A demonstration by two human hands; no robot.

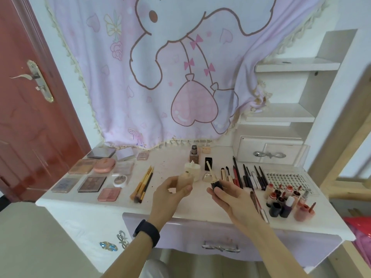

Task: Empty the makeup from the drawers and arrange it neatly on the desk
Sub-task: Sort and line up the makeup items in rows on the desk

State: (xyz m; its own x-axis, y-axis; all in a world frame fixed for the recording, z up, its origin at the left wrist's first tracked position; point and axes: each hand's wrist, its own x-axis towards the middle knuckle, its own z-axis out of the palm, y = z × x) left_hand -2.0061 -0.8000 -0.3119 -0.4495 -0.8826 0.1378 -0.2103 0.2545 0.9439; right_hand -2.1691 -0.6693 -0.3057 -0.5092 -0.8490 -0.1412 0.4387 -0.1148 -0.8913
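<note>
Beige bottle (183,182) sits gripped in the left hand (170,194). Just to its right, above the desk's (200,211) front edge, the right hand (226,194) grasps a dark cap (216,184), wand (209,169) pointing up.

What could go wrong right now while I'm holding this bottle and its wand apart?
The beige bottle in your left hand looks uncapped and tilted, so it may drip on the desk. The wand your right hand holds could smear the cream jar beside it.
</note>
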